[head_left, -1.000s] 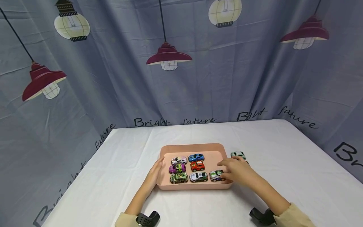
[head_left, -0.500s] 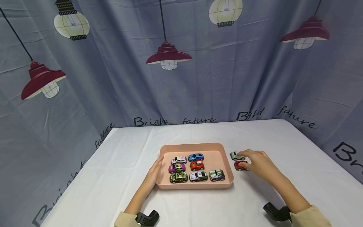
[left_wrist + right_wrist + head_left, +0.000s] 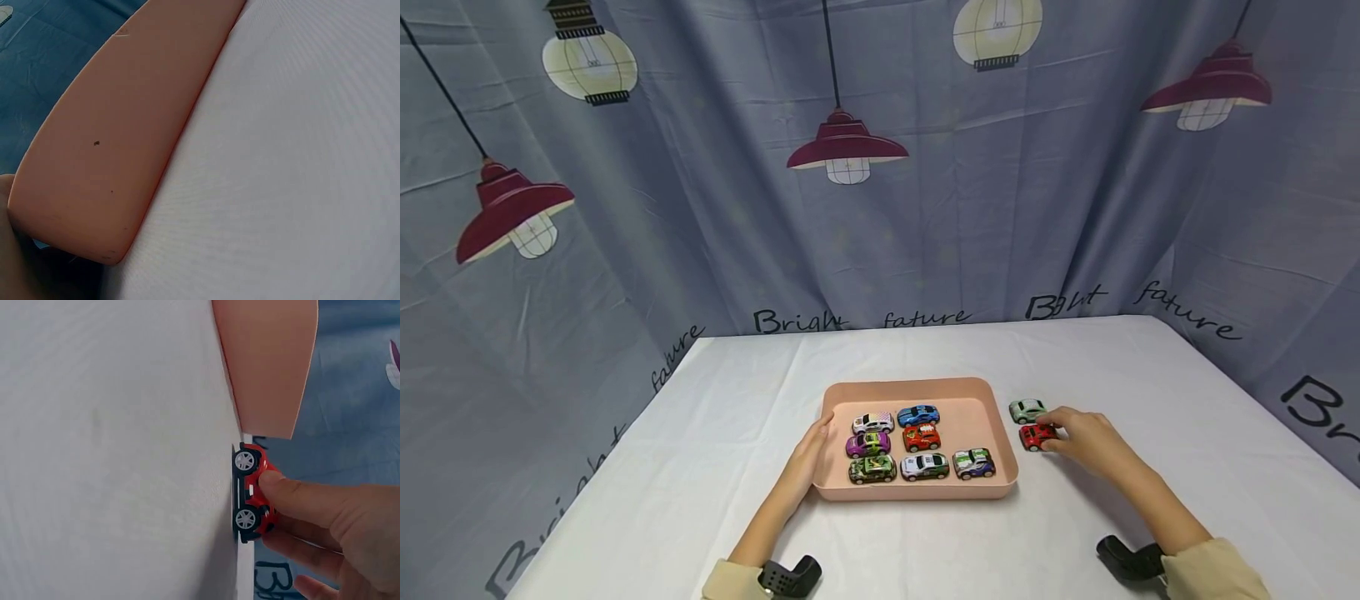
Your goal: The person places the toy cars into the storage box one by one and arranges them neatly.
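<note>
Just right of the pink tray (image 3: 917, 493), a red toy car (image 3: 1034, 437) sits on the white table. My right hand (image 3: 1092, 443) pinches it, thumb on the near side and fingers on the far side. In the right wrist view the red toy car (image 3: 251, 490) has its wheels close at the table surface. Behind it is a pale green toy car (image 3: 1024, 410), near my fingertips. My left hand (image 3: 811, 450) grips the tray's left side, fingertips at the rim. The left wrist view shows the tray's outer wall (image 3: 106, 144), with only part of that hand.
Several toy cars lie in the tray, among them a blue car (image 3: 918, 415), a purple car (image 3: 868, 444), an orange-red car (image 3: 921, 437) and a green camouflage car (image 3: 872, 469). A grey-blue curtain (image 3: 880, 242) hangs behind the white table (image 3: 737, 400).
My right hand has left the white, green and purple car at the tray's right front corner, moved right out of the tray, and taken hold of the red car. My left hand stays put.
</note>
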